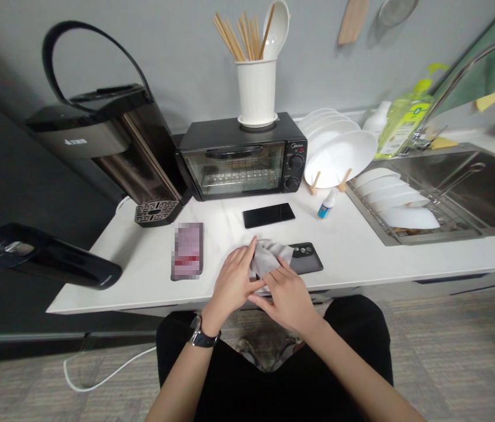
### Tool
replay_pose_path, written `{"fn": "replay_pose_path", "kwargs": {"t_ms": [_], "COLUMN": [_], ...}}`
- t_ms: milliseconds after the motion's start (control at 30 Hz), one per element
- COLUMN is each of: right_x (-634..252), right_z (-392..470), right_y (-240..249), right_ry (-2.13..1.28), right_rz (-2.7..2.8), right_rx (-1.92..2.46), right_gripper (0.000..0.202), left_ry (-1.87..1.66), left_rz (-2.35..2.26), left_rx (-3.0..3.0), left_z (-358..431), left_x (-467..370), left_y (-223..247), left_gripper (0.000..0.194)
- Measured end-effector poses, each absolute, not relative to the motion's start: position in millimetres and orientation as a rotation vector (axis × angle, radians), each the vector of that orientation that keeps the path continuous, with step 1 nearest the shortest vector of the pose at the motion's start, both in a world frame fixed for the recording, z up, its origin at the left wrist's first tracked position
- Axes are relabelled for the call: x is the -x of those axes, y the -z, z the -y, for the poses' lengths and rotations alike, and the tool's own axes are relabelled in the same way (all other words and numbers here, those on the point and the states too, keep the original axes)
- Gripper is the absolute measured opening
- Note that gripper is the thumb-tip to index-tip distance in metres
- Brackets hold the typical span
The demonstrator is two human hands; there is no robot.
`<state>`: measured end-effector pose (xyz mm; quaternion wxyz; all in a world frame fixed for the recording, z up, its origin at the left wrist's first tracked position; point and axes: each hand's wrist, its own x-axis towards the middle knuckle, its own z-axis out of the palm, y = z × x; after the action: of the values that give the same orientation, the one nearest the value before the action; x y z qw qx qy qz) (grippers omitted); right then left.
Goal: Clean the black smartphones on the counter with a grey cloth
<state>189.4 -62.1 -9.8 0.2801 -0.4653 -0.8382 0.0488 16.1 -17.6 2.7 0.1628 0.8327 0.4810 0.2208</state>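
Remotely, I have the left hand point(235, 282) and right hand point(290, 295) at the grey cloth point(270, 253), near the front edge of the white counter point(357, 255). The fingers lie close together against it; whether either hand grips it I cannot tell. Cloth partly hides the phone case point(309, 262) on the right; farther back lies the black phone point(269, 215), left of a small bottle point(325, 208).

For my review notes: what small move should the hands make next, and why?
Probably the left hand and right hand should lift the grey cloth slightly clear of the dark phone case: both hands are at the cloth, which looks crumpled and seems to cover part of the case, leaving its camera end showing.
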Motion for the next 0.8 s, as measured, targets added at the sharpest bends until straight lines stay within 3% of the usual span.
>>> {"fn": "replay_pose_path", "kwargs": {"t_ms": [233, 400, 567, 700, 800], "right_x": [-257.7, -281.2, -248.4, -194.1, -177.0], "right_z": [96.1, 80.6, 52.4, 50.0, 58.7], "right_y": [18.8, 27.4, 20.6, 14.9, 11.9], "right_ry": [-0.048, 0.101, 0.137, -0.065, -0.158], "right_rz": [2.241, 2.090, 2.031, 2.144, 2.176], "right_rx": [1.298, 1.566, 1.529, 1.381, 1.292], "right_gripper": [0.026, 0.030, 0.043, 0.046, 0.048], "left_ry": [-0.725, -0.714, -0.738, -0.692, -0.625], "left_rz": [-1.328, -1.303, -1.299, -1.309, -1.418], "left_rx": [-2.357, -2.344, -2.328, -2.377, -2.418], "left_z": [19.2, 18.0, 17.3, 15.9, 16.2], "left_x": [-18.5, -17.9, -18.3, -17.0, -16.4], "left_y": [-3.3, -2.6, -3.3, -1.2, 0.2], "left_gripper": [0.111, 0.110, 0.108, 0.097, 0.099]}}
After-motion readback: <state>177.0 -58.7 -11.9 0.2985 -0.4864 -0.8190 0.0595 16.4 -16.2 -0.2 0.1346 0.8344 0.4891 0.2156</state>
